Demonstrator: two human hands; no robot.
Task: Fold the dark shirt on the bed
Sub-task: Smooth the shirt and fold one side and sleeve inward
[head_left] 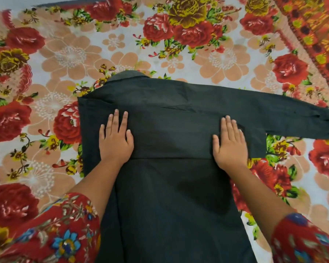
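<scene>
While the dark shirt [171, 118] lies flat, left hand [115, 138] and right hand [229, 144] press it, fingers straight.

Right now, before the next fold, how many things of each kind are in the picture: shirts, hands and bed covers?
Shirts: 1, the dark shirt
Hands: 2, the left hand and the right hand, both flat on the shirt
Bed covers: 1, the flowered bed cover
Total: 4
</scene>
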